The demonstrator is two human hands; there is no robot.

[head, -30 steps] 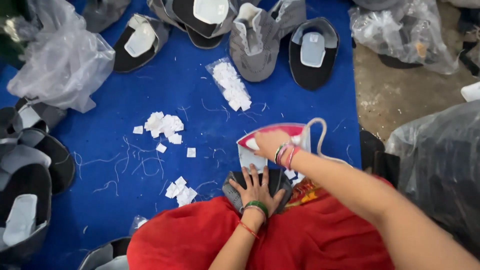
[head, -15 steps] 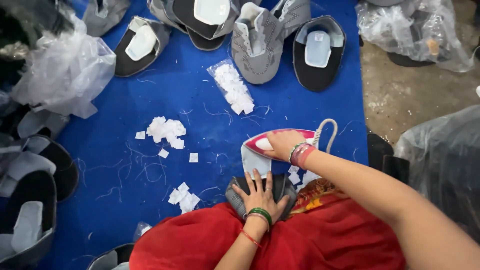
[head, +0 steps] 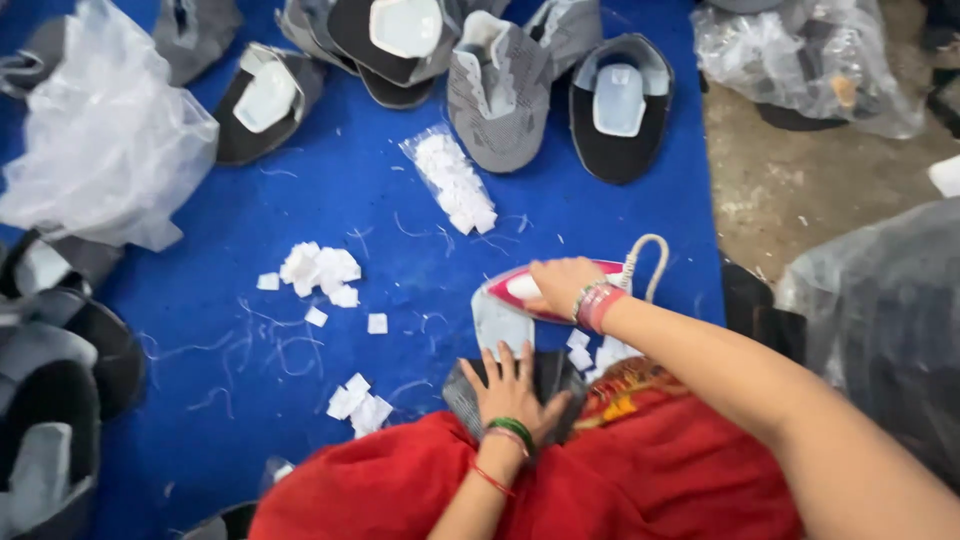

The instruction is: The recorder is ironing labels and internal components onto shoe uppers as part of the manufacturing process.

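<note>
- At the bottom of the frame the left hand (head: 515,392) lies flat, fingers spread, pressing a dark grey fabric piece (head: 462,388) down against the red cloth (head: 400,490) over the person's lap; it grips nothing, apparently just keeping the piece flat and from sliding.
- Just above, right of centre, the right hand (head: 563,283) is closed around the handle of a red and white iron (head: 505,310), whose pale soleplate tips toward the fabric piece, close to the left fingertips.
- The iron's cord (head: 645,262) loops up behind the wrist, clear of the work.
- Small white squares (head: 358,405) lie scattered on the blue mat (head: 350,200) left of the hands, within easy reach; a larger pile (head: 320,268) sits further left.
- Mid-frame a clear packet of squares (head: 452,180) lies unopened-looking.
- Along the top edge, grey shoe uppers (head: 500,90) lie in a row, several with white patches already on them.
- Upper left, a crumpled plastic bag (head: 100,150).
</note>
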